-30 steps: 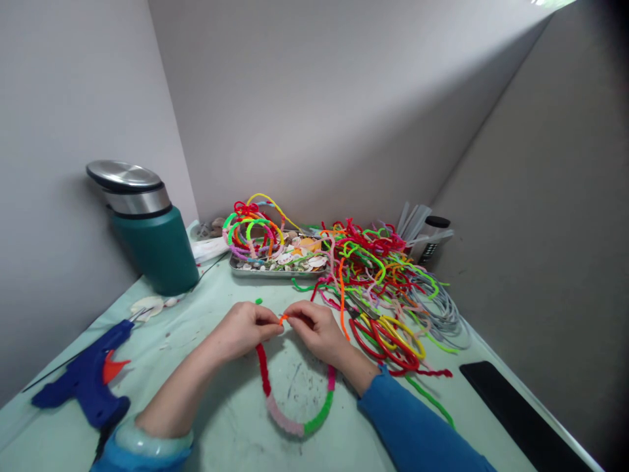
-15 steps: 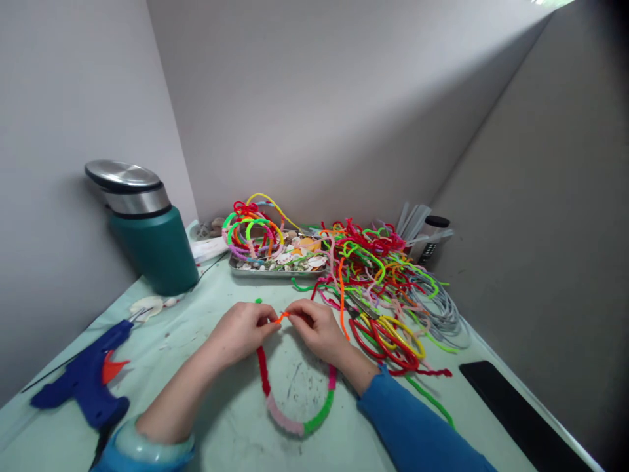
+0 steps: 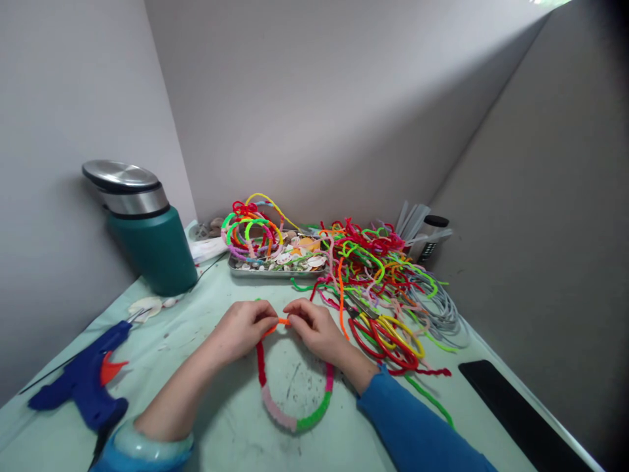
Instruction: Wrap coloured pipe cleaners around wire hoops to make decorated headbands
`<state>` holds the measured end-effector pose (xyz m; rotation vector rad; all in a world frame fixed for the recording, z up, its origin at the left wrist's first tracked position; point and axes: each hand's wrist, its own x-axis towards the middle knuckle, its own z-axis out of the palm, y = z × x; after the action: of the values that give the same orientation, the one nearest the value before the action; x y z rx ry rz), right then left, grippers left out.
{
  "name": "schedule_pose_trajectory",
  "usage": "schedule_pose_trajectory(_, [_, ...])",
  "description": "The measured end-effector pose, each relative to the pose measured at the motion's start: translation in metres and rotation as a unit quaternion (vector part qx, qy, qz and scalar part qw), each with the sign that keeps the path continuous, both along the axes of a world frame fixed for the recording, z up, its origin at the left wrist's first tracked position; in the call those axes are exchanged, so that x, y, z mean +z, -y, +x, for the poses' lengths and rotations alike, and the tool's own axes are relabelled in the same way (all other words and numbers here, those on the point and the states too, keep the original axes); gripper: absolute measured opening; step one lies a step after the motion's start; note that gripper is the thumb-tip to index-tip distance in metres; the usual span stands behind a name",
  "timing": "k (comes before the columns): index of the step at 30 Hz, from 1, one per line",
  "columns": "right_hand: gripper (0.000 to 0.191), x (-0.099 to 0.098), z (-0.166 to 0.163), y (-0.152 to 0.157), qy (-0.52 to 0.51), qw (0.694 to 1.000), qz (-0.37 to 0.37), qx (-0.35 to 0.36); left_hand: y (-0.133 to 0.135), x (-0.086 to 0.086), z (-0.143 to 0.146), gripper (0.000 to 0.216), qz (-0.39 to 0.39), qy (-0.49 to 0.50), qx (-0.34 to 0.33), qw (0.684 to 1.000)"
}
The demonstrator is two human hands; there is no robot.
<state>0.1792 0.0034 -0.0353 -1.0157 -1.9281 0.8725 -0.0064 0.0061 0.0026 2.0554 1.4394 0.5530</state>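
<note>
Far left on my feed: glue gun (image 3: 83, 380), blue with an orange trigger, lying on the worktop (image 3: 236, 419); green bottle (image 3: 154, 252) behind it, against the wall side. Left hand (image 3: 248, 328): grip clamped, thumb and index finger together on an orange strand (image 3: 284, 322), which bridges toward the other hand. Fuzzy loop (image 3: 295, 424) hangs in a U below both hands, red, pink, green, then magenta; upper ends run out of sight behind the hands, so I can't tell whether the ring is closed there. Tray (image 3: 275, 273) sits behind, small shells in it, coloured hoops (image 3: 260, 221) piled over its left end. Right hand (image 3: 314, 328): thumb at the orange strand's right end, index fingertip just above; can't tell if that grip is clamped or only touching. Right of it: heap of strands (image 3: 363, 242), scissors (image 3: 368, 310) in front, grey cord (image 3: 445, 314) beside the heap, black slab (image 3: 515, 413) nearest the edge.

My read: step in hand is working the orange length onto the loop, likely as its next colour section. Next move calls for left pinch firm, right fingers closing on the orange end and winding it snugly round, no slack.
</note>
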Motion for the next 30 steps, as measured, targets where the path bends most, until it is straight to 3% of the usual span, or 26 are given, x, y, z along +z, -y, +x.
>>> schedule_pose_trajectory(3, [0.017, -0.0009, 0.0006, -0.0017, -0.012, 0.999, -0.039, -0.008, 0.0005, 0.0016, -0.0004, 0.023, -0.001, 0.001, 0.007, 1.0])
schedule_pose_trajectory(12, [0.011, 0.0009, -0.0025, 0.001, 0.068, 0.995, 0.068, -0.007, 0.0027, 0.0019, 0.0034, 0.022, 0.013, -0.004, 0.0, 1.0])
schedule_pose_trajectory(30, [0.01, 0.0015, -0.0021, 0.002, 0.099, 0.991, 0.087, -0.013, 0.0038, 0.0023, 0.0047, 0.024, -0.002, -0.009, 0.007, 1.0])
